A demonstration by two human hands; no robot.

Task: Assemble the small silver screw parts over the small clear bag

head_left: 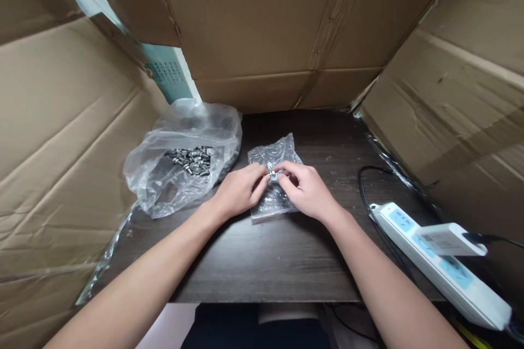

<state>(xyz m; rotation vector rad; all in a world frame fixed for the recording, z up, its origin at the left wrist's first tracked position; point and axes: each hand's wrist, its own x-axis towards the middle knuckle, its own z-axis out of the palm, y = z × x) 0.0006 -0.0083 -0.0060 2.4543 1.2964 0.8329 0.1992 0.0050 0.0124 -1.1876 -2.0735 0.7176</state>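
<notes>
My left hand (241,188) and my right hand (305,188) meet over a small clear plastic bag (266,210) lying on the dark table. Between the fingertips of both hands sits a small silver bolt (272,174), pinched by thumb and forefinger on each side. Fine details of the bolt are too small to make out. To the left stands a large clear plastic bag (164,191), its mouth open toward me, with many metal bolts (194,162) inside.
Cardboard walls (262,22) enclose the dark wooden table (245,262) at the back and sides. At the right lies a white power strip (442,267) with a white plug-in adapter (450,240). A black cable (362,185) loops beside it.
</notes>
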